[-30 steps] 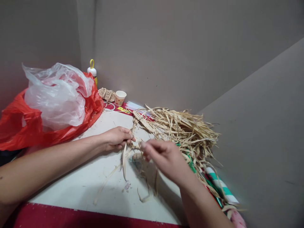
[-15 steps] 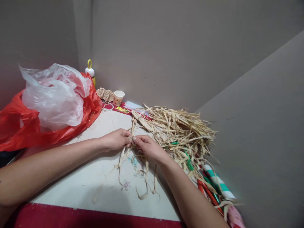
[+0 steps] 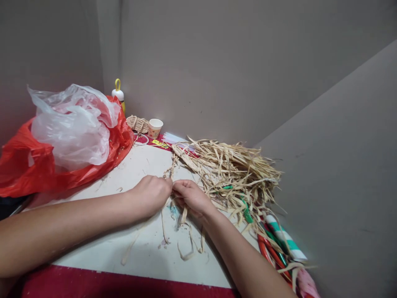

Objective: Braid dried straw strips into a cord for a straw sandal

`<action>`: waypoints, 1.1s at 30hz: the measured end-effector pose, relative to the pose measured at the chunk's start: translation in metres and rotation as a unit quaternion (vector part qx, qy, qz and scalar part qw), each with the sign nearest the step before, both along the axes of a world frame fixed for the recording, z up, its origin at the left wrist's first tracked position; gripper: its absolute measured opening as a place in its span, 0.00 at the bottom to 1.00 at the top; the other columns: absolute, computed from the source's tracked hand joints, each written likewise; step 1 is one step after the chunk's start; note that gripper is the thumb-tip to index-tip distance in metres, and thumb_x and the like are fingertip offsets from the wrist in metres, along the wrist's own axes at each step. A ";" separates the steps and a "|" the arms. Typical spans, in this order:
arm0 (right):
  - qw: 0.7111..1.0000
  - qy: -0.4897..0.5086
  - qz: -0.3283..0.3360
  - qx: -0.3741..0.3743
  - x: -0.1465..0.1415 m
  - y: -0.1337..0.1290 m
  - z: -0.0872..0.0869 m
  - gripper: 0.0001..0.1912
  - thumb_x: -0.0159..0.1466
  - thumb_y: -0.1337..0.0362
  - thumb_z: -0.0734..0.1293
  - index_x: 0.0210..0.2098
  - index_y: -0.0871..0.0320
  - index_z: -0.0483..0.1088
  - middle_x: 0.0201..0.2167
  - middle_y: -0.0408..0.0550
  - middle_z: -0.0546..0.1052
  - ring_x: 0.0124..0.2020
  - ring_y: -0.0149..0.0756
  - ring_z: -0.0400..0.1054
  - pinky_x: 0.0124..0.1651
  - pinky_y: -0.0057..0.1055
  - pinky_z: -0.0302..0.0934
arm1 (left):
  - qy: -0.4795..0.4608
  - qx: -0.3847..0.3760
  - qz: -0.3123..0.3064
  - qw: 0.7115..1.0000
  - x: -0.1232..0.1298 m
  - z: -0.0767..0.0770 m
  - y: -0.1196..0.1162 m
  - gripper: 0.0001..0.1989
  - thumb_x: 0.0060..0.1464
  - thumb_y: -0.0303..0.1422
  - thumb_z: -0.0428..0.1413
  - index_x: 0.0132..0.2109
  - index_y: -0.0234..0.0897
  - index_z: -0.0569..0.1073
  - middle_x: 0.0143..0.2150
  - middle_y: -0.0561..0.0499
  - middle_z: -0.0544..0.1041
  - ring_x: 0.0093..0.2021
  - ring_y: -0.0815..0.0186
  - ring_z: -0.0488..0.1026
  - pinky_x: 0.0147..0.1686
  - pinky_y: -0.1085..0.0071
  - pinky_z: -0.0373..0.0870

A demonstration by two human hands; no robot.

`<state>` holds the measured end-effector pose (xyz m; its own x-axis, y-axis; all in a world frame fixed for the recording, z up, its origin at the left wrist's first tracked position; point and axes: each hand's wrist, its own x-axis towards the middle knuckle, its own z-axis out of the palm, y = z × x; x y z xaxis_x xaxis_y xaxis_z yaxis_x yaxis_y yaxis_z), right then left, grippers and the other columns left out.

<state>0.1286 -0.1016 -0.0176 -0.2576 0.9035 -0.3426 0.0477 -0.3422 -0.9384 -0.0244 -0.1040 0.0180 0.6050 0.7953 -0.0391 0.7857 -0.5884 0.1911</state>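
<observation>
Over the middle of the white board [image 3: 118, 244], my left hand [image 3: 153, 192] is closed on straw strands, its back turned up and its fingertips mostly hidden. Close against it on the right, my right hand [image 3: 190, 194] pinches the same strands between thumb and forefinger. A thin twisted straw cord [image 3: 173, 164] runs from between the hands toward the back of the board. Loose strands [image 3: 184, 215] hang below my fingers onto the board. Just to the right lies a large heap of dry straw [image 3: 238, 165].
At the left is a red plastic bag [image 3: 37, 169] with a clear bag [image 3: 77, 136] on it. Behind stand a yellow-topped bottle [image 3: 118, 94], a woven straw piece [image 3: 137, 123] and a paper cup [image 3: 155, 128]. A green-striped roll [image 3: 285, 238] lies at the right edge.
My left hand has rolled over, its back now upward, and come slightly nearer. My right hand has shifted slightly left. The strands under the hands hang differently.
</observation>
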 end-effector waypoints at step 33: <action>0.983 0.139 0.069 -0.103 0.012 0.004 0.012 0.13 0.52 0.61 0.71 0.24 0.63 0.66 0.13 0.31 0.49 0.14 0.17 0.36 0.16 0.19 0.31 | -0.383 -0.379 0.069 0.840 0.005 -0.029 0.033 0.13 0.52 0.36 0.45 0.23 0.36 0.62 0.16 0.57 0.60 0.17 0.73 0.54 0.19 0.75 0.52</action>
<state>0.1407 -0.0973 -0.0056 -0.4817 0.7723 -0.4141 -0.1416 -0.5349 -0.8330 -0.0195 -0.0710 -0.0109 0.5881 0.7819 -0.2070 0.3119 0.0169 0.9500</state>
